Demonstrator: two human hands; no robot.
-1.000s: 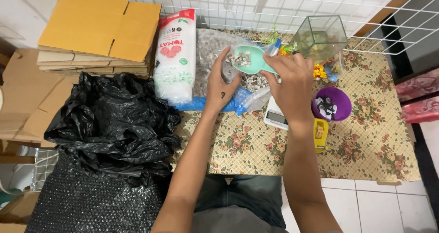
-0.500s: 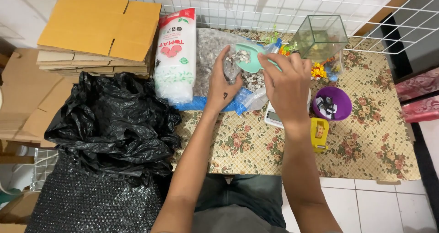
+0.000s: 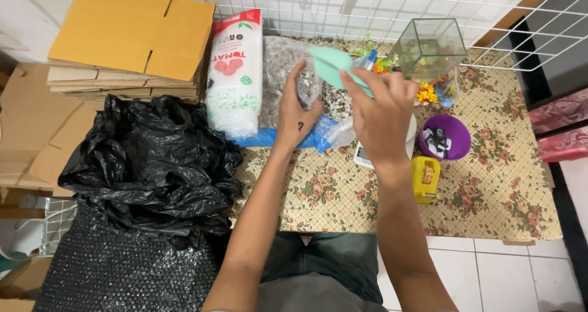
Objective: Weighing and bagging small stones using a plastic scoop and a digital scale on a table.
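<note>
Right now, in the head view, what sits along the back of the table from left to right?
Stack of flat cardboard boxes → white and red bag → clear bag of pebbles → left hand → mint green scoop → right hand → glass tank.

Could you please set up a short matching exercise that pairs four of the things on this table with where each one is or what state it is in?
Things:
1. mint-green scoop
2. glass tank
3. purple bowl
4. flattened cardboard boxes

Descriptions:
A. stacked at the far left
B. held tilted in the right hand
C. near the wire grid, beyond the right hand
D. next to a yellow tape dispenser

Pairs: 1-B, 2-C, 3-D, 4-A
</note>
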